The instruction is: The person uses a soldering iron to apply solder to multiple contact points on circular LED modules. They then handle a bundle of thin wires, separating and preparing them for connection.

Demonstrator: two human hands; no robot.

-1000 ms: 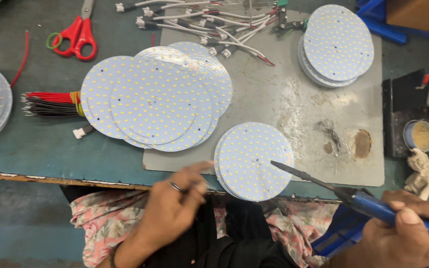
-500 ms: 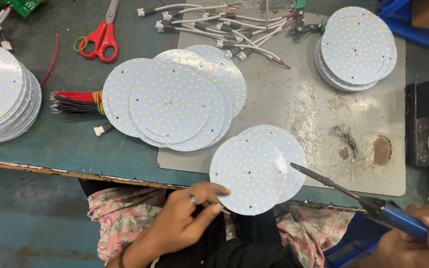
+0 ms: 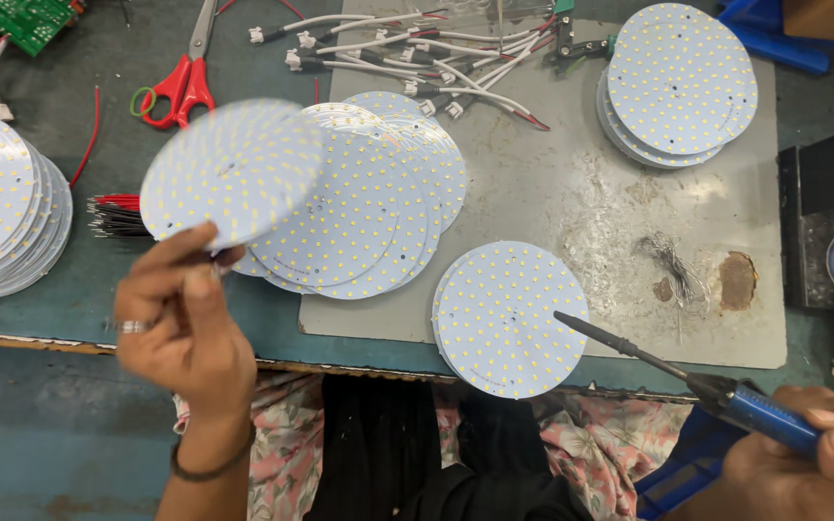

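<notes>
A teal workbench [image 3: 41,318] with a grey metal sheet [image 3: 571,193] was seen from above. A round light board [image 3: 229,174] was pinched at its lower edge by the left hand [image 3: 185,328] and held above a fanned pile of boards [image 3: 369,212]. A soldering iron [image 3: 687,381] was gripped in the right hand [image 3: 803,463], its tip over another board [image 3: 509,318]. Judged from this, the lifted board was best held by its rim, clear of the hot tip.
</notes>
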